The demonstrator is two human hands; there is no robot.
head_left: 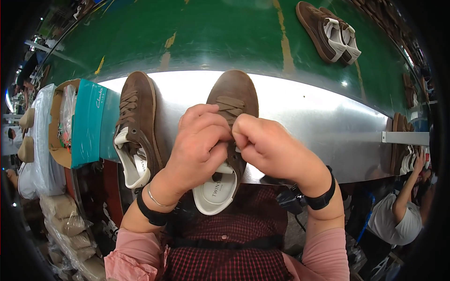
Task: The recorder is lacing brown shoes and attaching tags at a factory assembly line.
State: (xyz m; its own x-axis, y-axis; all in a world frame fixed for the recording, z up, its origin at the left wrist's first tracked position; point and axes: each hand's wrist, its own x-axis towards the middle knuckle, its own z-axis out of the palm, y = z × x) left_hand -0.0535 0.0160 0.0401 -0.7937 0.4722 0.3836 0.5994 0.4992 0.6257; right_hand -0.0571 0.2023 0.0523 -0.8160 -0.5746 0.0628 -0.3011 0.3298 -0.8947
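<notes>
Lacing stage, by the look of it: both hands meet over the brown low-top sneaker (236,86), at the top of its lace rows. Shoe sits upright on the metal bench (304,110), toe away from the wearer, heel past the near edge. Left hand (201,143): fingers bent over the throat, tips partly hidden. Right hand (268,143): fingers curled into a loose fist, tips tucked under. Can't tell if either pinches the lace (231,104). Next move, my read, calls for even tension on both sides, tongue flat.

Materials: matte suede-like upper, rounded toe, flat woven lace, pale smooth lining. Second brown sneaker (146,119) stands just left, also laced. Bench is shiny sheet metal; green belt (225,37) beyond is smooth, scuffed yellow.
</notes>
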